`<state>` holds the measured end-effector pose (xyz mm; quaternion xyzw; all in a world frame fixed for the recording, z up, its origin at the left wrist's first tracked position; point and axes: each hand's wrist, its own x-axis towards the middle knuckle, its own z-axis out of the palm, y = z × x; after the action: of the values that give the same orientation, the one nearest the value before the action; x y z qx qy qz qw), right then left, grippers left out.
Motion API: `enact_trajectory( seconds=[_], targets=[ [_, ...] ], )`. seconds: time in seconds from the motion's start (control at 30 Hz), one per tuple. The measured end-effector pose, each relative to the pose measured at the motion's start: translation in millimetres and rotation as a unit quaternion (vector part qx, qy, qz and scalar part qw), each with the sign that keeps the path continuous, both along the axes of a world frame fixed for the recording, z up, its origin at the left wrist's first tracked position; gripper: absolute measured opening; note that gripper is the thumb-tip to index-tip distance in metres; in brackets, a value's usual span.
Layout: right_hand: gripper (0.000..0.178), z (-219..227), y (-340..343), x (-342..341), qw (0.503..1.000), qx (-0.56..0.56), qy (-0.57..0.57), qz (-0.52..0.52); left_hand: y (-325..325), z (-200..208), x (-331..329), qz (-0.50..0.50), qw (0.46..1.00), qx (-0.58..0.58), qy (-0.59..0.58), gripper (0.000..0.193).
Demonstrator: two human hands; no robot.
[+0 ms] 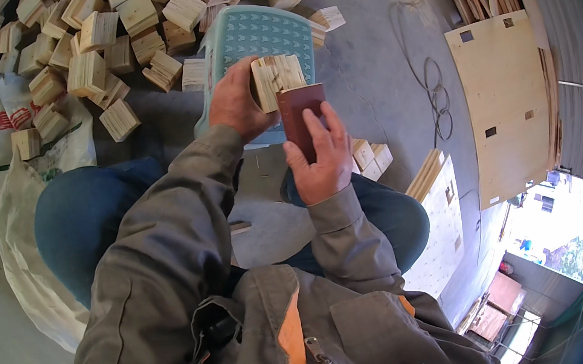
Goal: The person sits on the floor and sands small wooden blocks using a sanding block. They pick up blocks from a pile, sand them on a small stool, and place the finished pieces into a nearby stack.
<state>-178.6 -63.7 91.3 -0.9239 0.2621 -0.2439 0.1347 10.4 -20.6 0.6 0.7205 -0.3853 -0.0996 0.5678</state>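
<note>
My left hand (239, 102) is closed round a layered plywood block (278, 77), held over a light-blue plastic stool (260, 31) with a patterned top. In my right hand (321, 154) is a flat reddish-brown block (302, 115) that looks like a sanding block. My thumb lies along its left edge and the fingers rest on its face. Its upper end overlaps the plywood block's lower right side; whether the two press together, I cannot tell. The underside of the plywood block is hidden.
Many similar wood blocks (85, 73) lie heaped beyond the stool and to its left, some on white sacks (42, 198). More blocks (373, 157) stand by my right knee. Plywood sheets (504, 102) and a looped cable (435, 87) lie to the right.
</note>
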Motion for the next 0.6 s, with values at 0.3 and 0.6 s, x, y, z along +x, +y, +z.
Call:
enact_trajectory(
  seconds=[0.3,0.6],
  targets=[
    [0.057,-14,-75,70,0.999,-0.015,0.02,-0.02,-2,0,-1,-0.003,1.0,-0.005,0.011,0.097],
    [0.061,-16,-123,98,0.99,0.134,-0.012,-0.029,-2,3,3,-0.028,1.0,-0.005,0.01,0.102]
  ],
)
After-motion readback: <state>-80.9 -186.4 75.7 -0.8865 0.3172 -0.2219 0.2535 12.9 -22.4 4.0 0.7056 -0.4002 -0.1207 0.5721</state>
